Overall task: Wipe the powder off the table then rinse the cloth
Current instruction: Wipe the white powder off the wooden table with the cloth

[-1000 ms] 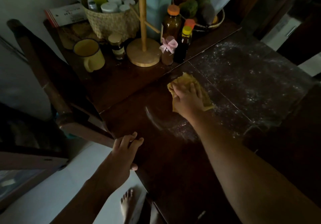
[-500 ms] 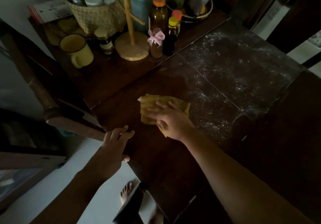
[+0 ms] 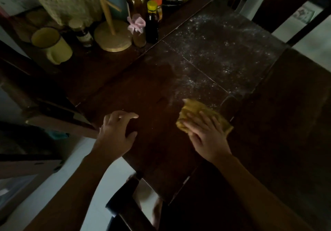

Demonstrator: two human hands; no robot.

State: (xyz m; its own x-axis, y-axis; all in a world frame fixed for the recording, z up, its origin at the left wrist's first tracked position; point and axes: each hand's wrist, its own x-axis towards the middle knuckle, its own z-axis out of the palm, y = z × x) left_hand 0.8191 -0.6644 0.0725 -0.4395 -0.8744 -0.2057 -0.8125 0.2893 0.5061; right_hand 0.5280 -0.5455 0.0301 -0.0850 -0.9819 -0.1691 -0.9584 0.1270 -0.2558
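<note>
A folded yellow cloth (image 3: 192,109) lies on the dark wooden table (image 3: 154,91), near its middle. My right hand (image 3: 206,134) presses flat on the cloth with its fingers spread. White powder (image 3: 220,51) is scattered over the far right part of the table, beyond the cloth. My left hand (image 3: 116,132) rests on the table's near left edge, fingers loosely bent, holding nothing.
At the back left stand a yellow mug (image 3: 52,44), a woven basket (image 3: 68,6) of jars, a wooden stand (image 3: 112,37), a small jar with a pink bow (image 3: 138,32) and sauce bottles (image 3: 152,21). A chair back (image 3: 125,205) is below the table's near edge.
My right hand has dragged the cloth from the table's far middle toward me and then to the right. My left hand has moved onto the table's edge.
</note>
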